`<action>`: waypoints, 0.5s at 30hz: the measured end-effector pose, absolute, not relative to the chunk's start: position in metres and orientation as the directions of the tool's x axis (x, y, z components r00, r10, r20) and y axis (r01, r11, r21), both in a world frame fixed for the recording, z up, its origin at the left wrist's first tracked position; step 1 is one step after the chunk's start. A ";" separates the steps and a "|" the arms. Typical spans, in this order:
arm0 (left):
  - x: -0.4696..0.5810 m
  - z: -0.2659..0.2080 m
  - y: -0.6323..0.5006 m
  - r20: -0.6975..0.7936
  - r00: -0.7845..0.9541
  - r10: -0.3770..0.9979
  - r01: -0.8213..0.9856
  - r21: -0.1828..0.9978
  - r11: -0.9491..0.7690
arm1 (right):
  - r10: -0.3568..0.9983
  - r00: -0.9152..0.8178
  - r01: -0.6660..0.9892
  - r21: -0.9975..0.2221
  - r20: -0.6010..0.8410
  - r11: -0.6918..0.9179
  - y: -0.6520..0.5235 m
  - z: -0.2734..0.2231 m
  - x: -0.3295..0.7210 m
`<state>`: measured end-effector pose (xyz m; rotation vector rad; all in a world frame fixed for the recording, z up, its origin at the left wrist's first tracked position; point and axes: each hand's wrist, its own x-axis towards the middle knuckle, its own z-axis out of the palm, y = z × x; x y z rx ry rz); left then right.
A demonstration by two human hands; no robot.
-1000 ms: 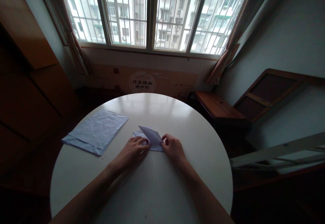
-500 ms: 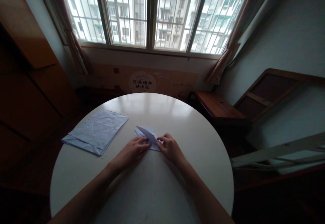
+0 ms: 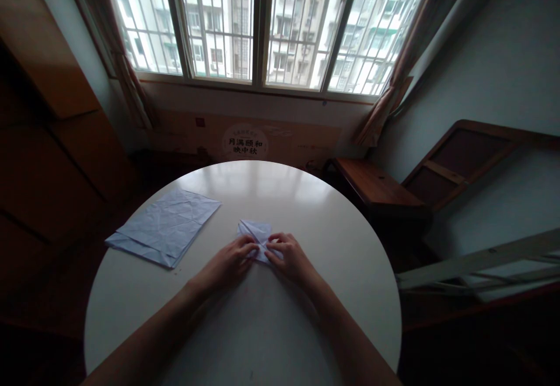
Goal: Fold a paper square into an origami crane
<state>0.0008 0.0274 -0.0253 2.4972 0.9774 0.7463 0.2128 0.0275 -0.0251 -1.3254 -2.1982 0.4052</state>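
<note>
A small folded sheet of paper (image 3: pixel 259 230), pale bluish white, lies on the round white table (image 3: pixel 280 327) between my hands. My left hand (image 3: pixel 237 256) is closed on its near left side, fingertips pressed on the paper. From the right, my right hand (image 3: pixel 286 253) pinches the paper's right part between thumb and fingers. Crease lines meet near the middle of the sheet, by my fingertips. Both hands cover the paper's lower left and right edges.
A stack of creased paper sheets (image 3: pixel 166 227) lies at the table's left. Beyond the far edge are a wall banner (image 3: pixel 289 135) and a barred window. A wooden bench (image 3: pixel 378 182) stands at the right, a wooden cabinet (image 3: pixel 48 158) at the left.
The flap that stood raised between my hands now lies lower, almost flat on the folded paper. The paper has turned slightly, and both hands stay close to it.
</note>
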 end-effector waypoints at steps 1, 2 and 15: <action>0.001 -0.027 0.028 0.352 0.613 0.707 0.525 0.488 -0.698 | 0.879 -0.379 0.722 -0.502 0.290 0.477 0.028 -0.026 0.213; 0.002 -0.029 0.028 0.360 0.608 0.708 0.536 0.471 -0.700 | 0.877 -0.384 0.723 -0.497 0.288 0.479 0.028 -0.026 0.212; 0.000 -0.047 0.034 0.320 0.580 0.749 0.743 0.169 -0.648 | 0.886 -0.405 0.747 -0.476 0.226 0.464 0.030 -0.030 0.211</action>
